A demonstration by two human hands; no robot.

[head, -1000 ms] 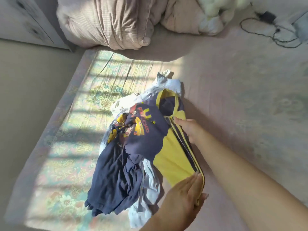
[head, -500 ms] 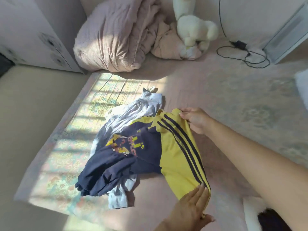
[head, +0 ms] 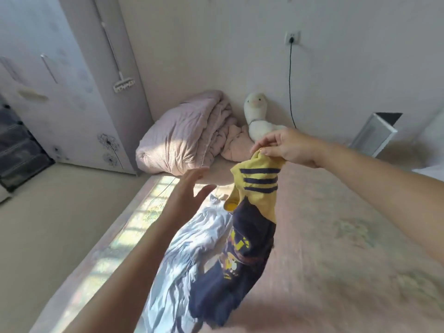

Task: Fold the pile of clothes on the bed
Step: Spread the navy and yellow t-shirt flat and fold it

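The right hand (head: 289, 147) pinches the yellow-and-navy shirt (head: 249, 227) above the bed (head: 336, 248); the left hand (head: 189, 191) reaches, fingers spread, empty. Lifted bunched, the shirt could drag the pale blue garment (head: 187, 255) beneath.

Open pink bedspread (head: 336, 236) right of the hanging yellow-and-navy shirt (head: 252, 224), plenty of room there. Left, the pale blue garment (head: 192, 248) covers the sunlit strip. Folded quilt (head: 187, 138) and plush toy (head: 257, 116) block the far corner.
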